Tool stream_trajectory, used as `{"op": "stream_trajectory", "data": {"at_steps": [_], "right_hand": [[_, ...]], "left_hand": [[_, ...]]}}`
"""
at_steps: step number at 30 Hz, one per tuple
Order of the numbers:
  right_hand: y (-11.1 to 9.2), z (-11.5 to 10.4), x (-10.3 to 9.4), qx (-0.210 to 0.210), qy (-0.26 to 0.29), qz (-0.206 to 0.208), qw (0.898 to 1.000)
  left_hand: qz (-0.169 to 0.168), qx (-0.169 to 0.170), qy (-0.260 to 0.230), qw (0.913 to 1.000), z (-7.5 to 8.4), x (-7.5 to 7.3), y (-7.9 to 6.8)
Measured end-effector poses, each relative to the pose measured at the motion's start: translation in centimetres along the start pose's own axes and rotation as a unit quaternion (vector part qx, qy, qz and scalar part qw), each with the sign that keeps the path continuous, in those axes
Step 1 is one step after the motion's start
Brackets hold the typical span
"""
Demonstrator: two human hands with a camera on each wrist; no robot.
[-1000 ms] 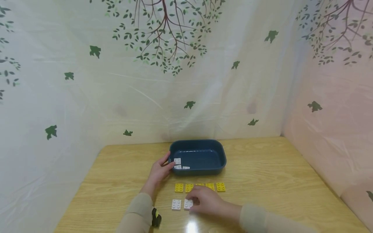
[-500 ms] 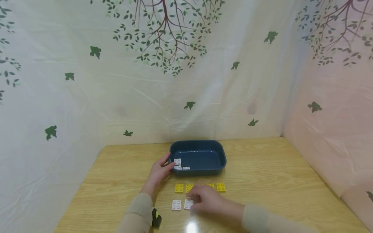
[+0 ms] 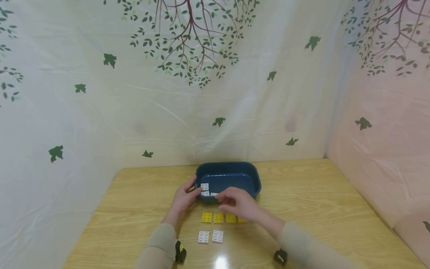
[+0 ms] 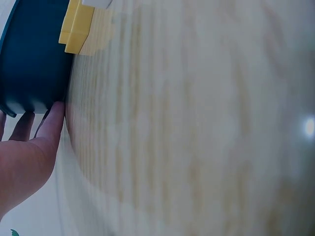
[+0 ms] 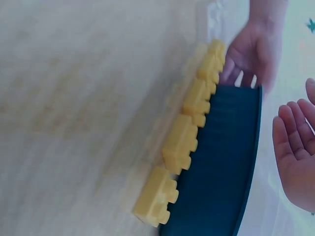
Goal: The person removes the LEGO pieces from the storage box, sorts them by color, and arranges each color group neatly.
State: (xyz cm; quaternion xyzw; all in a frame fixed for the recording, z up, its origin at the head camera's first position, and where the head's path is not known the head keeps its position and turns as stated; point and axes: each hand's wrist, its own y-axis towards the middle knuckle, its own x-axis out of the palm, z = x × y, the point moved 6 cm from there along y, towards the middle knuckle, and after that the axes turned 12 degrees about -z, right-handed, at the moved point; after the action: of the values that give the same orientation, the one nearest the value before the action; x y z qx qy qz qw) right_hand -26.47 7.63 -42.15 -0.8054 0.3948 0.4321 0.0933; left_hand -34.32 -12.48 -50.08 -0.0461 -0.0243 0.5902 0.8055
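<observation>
In the head view my left hand (image 3: 184, 197) rests at the near left corner of a dark blue container (image 3: 256, 186). Its straight fingers touch the outer wall in the left wrist view. My right hand (image 3: 239, 203) hovers over the near rim, thumb and fingers apart, with nothing visible between them; in the right wrist view its fingers (image 5: 290, 129) look relaxed. Inside the container's left end lie white toy bricks (image 3: 204, 186). On the table one white brick (image 3: 203, 237) sits beside another white brick (image 3: 218, 236), in front of a row of yellow bricks (image 3: 206, 217).
The right forearm hides the right end of the yellow row in the head view. Small black wrist devices (image 3: 180, 252) show by both sleeves. The wooden table (image 3: 302, 186) meets a leaf-printed curtain (image 3: 168, 130) behind the container.
My right hand has left the second white brick on the table and moved forward to the container's near rim. The left hand and the container stay in place.
</observation>
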Motion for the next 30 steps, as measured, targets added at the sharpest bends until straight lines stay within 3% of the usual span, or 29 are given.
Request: {"op": "stream_trajectory", "data": {"at_steps": [9, 21, 30], "right_hand": [[2.4, 2.0, -1.5, 0.061, 0.018, 0.016, 0.998], [5.6, 6.0, -0.8, 0.154, 0.029, -0.014, 0.988], [7.3, 7.3, -0.1, 0.162, 0.036, -0.042, 0.985]], "left_hand": [[-0.006, -0.018, 0.006, 0.9998, -0.1, -0.3, 0.0], [-0.010, -0.024, 0.018, 0.9995, 0.0, -0.4, 0.1], [-0.007, -0.030, 0.023, 0.9993, -0.1, -0.4, -0.1]]}}
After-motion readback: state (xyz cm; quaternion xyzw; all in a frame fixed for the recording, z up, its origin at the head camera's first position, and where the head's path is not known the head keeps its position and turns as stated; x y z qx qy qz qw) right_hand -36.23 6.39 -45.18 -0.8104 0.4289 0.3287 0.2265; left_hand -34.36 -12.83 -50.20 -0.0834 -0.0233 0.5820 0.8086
